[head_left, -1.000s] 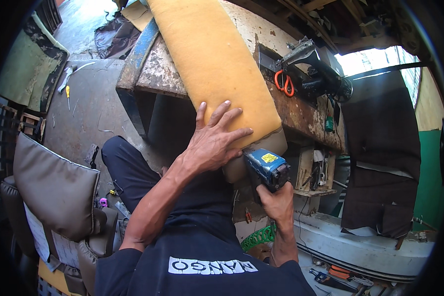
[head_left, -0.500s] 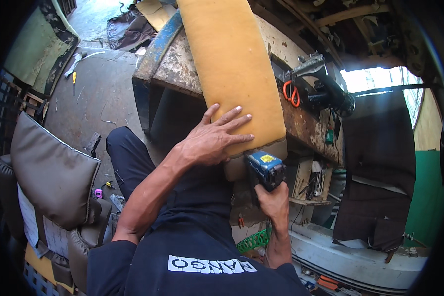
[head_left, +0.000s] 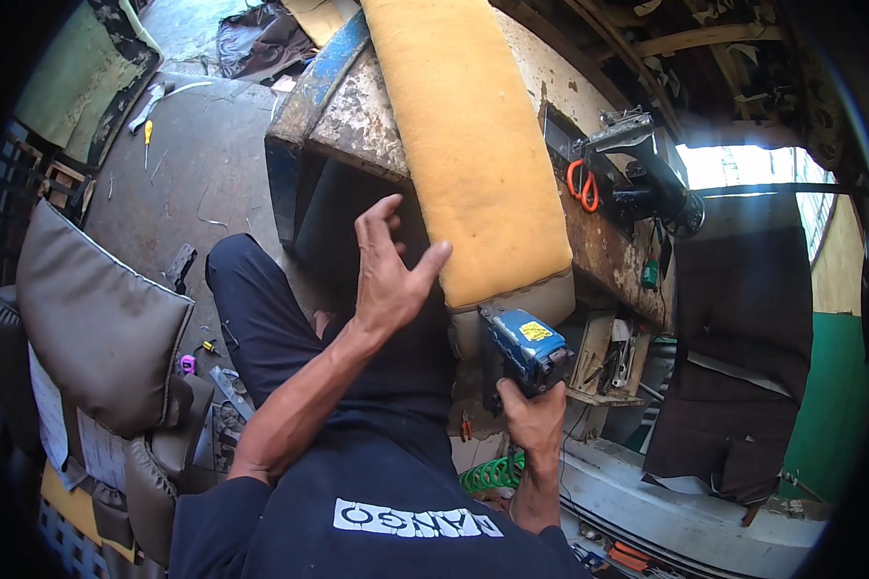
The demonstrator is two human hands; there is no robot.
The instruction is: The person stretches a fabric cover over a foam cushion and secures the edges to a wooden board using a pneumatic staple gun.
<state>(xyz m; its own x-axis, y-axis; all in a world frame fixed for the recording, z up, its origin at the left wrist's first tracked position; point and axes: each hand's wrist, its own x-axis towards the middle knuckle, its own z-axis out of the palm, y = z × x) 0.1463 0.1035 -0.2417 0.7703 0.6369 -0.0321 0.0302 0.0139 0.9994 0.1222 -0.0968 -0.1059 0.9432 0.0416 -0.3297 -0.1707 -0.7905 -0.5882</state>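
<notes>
A long cushion panel (head_left: 483, 145) with yellow foam on top lies lengthwise across the worn workbench (head_left: 352, 125), its near end toward me. Brown leather-like covering (head_left: 526, 295) wraps that near end. My right hand (head_left: 534, 410) grips a blue pneumatic staple gun (head_left: 526, 345), its nose at the brown covering; whether it touches cannot be made out. My left hand (head_left: 393, 275) hovers by the cushion's left edge, thumb out and fingers loosely bent, with nothing in it. A green coiled air hose (head_left: 488, 473) runs below the staple gun.
Orange-handled scissors (head_left: 583, 185) hang at the bench's right, beside a black sewing-machine-like device (head_left: 647, 174). Brown padded seat parts (head_left: 106, 318) stand at left. A yellow-handled screwdriver (head_left: 148, 140) and a hammer (head_left: 150, 106) lie on the floor. Dark fabric (head_left: 743, 338) hangs at right.
My left hand has lifted off the foam and moved left, its fingers curling. The staple gun stays at the near end in my right hand. The whole view has shifted slightly.
</notes>
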